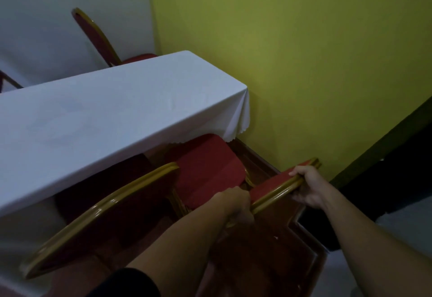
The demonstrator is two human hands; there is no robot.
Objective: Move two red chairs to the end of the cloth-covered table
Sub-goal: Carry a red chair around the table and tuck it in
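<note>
A red chair with a gold frame [208,168] stands at the near right corner of the white cloth-covered table [98,119], its seat partly under the hanging cloth. My left hand [236,203] grips the left part of its gold top rail. My right hand [308,186] grips the right part of the same rail. A second red chair [102,222] stands just to the left, tucked against the table's near side, its backrest leaning toward me. Neither hand touches it.
A yellow-green wall [304,63] runs close along the table's right end, with a dark wooden skirting [257,158] at its foot. Another red chair [98,37] stands behind the table's far side by a white wall. A dark opening [397,168] lies at the right.
</note>
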